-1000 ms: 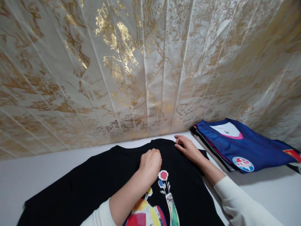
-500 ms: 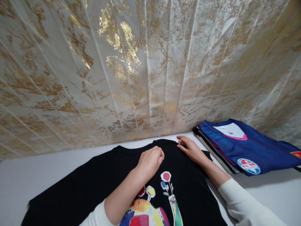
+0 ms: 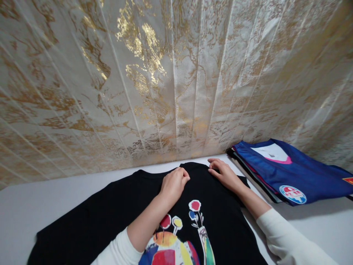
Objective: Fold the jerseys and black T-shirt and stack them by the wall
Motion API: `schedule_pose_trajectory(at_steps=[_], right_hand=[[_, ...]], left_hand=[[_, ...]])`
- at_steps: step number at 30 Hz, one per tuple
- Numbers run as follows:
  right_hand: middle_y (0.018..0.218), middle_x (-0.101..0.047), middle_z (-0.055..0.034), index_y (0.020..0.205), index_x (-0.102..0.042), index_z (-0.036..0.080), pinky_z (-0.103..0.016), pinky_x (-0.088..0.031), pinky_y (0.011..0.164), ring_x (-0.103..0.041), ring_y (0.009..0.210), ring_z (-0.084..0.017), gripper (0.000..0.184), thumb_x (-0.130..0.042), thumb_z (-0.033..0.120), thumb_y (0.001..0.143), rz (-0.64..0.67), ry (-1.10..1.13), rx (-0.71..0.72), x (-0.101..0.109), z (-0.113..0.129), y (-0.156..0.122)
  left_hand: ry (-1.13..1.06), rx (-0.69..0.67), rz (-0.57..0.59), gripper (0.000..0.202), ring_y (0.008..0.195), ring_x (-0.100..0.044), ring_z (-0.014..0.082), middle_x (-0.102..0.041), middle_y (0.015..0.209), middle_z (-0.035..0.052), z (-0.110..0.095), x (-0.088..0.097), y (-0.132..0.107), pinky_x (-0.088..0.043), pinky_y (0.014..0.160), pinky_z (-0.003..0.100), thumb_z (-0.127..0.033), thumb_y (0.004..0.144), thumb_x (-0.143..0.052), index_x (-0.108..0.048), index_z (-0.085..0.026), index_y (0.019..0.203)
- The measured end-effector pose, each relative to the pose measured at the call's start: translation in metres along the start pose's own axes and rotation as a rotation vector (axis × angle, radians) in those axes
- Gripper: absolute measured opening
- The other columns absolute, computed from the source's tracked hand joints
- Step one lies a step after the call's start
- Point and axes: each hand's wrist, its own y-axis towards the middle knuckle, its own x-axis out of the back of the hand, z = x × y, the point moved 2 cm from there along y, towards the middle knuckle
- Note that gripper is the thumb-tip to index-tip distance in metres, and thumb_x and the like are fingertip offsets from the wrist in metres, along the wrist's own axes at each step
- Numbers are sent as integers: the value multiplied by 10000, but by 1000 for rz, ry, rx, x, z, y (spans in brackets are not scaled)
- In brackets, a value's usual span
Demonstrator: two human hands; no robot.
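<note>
Black T-shirt (image 3: 116,209), multicolour print; blue jersey (image 3: 298,173); gold-cream curtain (image 3: 165,81).

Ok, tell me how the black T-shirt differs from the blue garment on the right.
The black T-shirt lies spread flat; the blue garment is folded atop a stack. The black T-shirt bears a colourful flower-and-vase print; the blue garment a round badge. The left hand and right hand rest on the black T-shirt near its collar; nothing touches the blue garment. Both lie on the white table.
</note>
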Motion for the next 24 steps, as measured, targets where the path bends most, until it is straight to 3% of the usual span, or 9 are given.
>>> schedule_pose_trajectory(at_steps=[7, 17, 21, 24], right_hand=[[1183, -608, -108, 790, -539, 227, -430, -403, 939, -556, 1097, -250, 141, -479, 325, 871, -8, 8, 8, 0, -2, 1], [1185, -607, -125, 792, -536, 223, -460, -401, 936, -555, 1091, -266, 138, -480, 327, 864, -18, 15, 11, -1, -1, 1], [1188, -608, -124, 793, -536, 224, -454, -402, 938, -559, 1088, -263, 129, -487, 322, 860, -18, 16, 5, -1, -1, 1], [1189, -608, -126, 793, -539, 224, -450, -401, 939, -557, 1094, -266, 132, -489, 325, 860, -17, 19, 5, -1, -2, 1]], left_hand=[[-56, 30, -65, 136, 870, -627, 170, -680, 919, 11, 3, 2, 3, -424, 701, 247, -221, 923, -488, -621, -210, 895], [53, -94, 163, 86, 833, -623, 176, -661, 847, -18, -15, 8, -10, -429, 690, 246, -161, 760, -693, -646, -222, 798], [97, -99, 154, 81, 895, -615, 192, -660, 876, -2, -18, 1, -10, -428, 744, 260, -152, 810, -631, -633, -215, 760], [109, -58, 94, 110, 901, -615, 193, -657, 910, 14, -9, 3, -4, -424, 766, 269, -163, 877, -545, -624, -210, 815]])
